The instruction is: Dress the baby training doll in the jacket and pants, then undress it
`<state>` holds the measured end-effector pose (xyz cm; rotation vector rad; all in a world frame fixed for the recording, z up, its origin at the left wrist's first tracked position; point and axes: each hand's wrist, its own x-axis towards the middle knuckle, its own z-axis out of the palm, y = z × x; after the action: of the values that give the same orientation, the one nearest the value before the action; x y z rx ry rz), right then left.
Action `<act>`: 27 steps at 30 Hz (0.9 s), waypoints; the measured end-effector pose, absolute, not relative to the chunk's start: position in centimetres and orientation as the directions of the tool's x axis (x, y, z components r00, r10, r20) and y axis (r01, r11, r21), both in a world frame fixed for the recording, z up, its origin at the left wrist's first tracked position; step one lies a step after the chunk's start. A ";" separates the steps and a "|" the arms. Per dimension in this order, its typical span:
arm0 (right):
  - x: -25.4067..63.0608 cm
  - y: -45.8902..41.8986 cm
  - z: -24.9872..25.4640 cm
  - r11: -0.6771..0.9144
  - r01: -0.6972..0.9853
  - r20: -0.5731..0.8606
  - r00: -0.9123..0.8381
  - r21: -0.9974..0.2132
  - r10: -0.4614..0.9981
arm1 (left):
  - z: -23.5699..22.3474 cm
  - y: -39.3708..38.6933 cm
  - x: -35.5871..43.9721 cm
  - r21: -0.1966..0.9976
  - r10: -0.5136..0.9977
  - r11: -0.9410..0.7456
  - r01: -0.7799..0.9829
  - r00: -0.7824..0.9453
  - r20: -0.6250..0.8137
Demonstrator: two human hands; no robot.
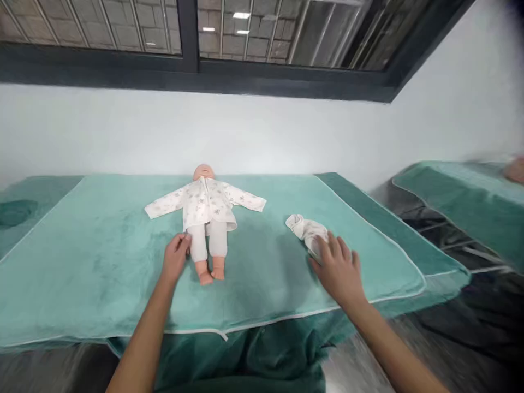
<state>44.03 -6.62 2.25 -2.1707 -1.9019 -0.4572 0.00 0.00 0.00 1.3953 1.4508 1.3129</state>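
Left hand (pixel 176 256): thumb and forefinger close together at the doll's leg, by the jacket hem and trouser edge. Can't tell whether any fabric is pinched. Right hand (pixel 338 267): palm down, fingers slightly spread over the near end of a cloth bundle (pixel 305 228). Fingertips at the fabric; can't confirm a grip, hand is a bit blurred.

Doll (pixel 203 172) is on its back, left of centre on the mat, head toward the wall, feet toward the person. Jacket (pixel 204 202) contains the torso, sleeves stretched out to both sides; trousers (pixel 198 243) contain the legs down to the shins, bare feet poking out.

Counts: 1 doll, 1 jacket, 1 pair of trousers, 1 bundle, 2 hands.

Looks: jacket is white with small scattered prints, centre front seam, hem flared over the thighs. Trousers plain white. Bundle is whitish, crumpled and twisted, lying to the right of the doll, well apart from it.

Under it all: light green plush mat (pixel 262 267) with white piping, one loose piping end at the near edge. Darker green cover (pixel 434 256) shows beyond the mat's right side. Further out: second green-covered table (pixel 491 213) at right, white wall (pixel 262 131) behind, dark window frame (pixel 190 71) above, bars beyond the glass.
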 end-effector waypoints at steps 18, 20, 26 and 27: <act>28.3 -1.5 16.2 -0.094 -0.193 -0.047 -0.234 -0.977 0.971 | 4.7 -8.6 2.5 0.712 0.926 -0.361 0.603 0.322 0.197; 27.3 -1.7 15.6 -0.131 -0.250 -0.055 -0.291 -0.959 0.955 | 6.2 -8.9 2.4 0.863 0.941 -0.309 0.399 0.260 0.217; 25.0 -3.4 13.1 -0.224 -0.139 -0.121 -0.519 -0.965 0.846 | 9.3 -9.1 2.9 0.888 0.929 -0.338 0.312 -0.043 0.369; 24.9 -3.6 12.9 -0.172 -0.068 -0.109 -0.536 -0.983 0.837 | 9.7 -8.8 2.8 0.899 0.925 -0.318 0.302 -0.110 0.365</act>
<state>24.90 -3.58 12.92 -0.9114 -1.4403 1.7806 2.85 -8.84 9.65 1.6109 1.3601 1.4542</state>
